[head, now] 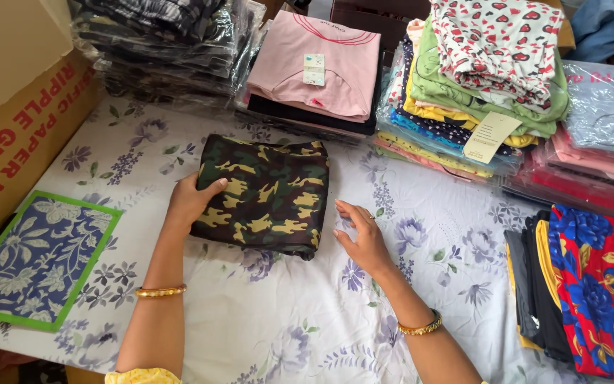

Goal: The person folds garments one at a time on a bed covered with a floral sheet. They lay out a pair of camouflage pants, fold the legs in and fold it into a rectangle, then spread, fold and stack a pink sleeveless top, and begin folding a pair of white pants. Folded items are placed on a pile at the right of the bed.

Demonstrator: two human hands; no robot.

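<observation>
Gripping the left edge of the folded camouflage garment [268,193], the left hand [192,200] has its thumb on top and fingers seemingly tucked beneath. By the right edge the right hand [362,238] lies open and flat on the floral sheet [278,320], holding nothing. Already a neat rectangle, the garment sits mid-sheet between both hands, so the folding looks finished. It is not yet stacked with the folded clothing piles [477,78] behind.
</observation>
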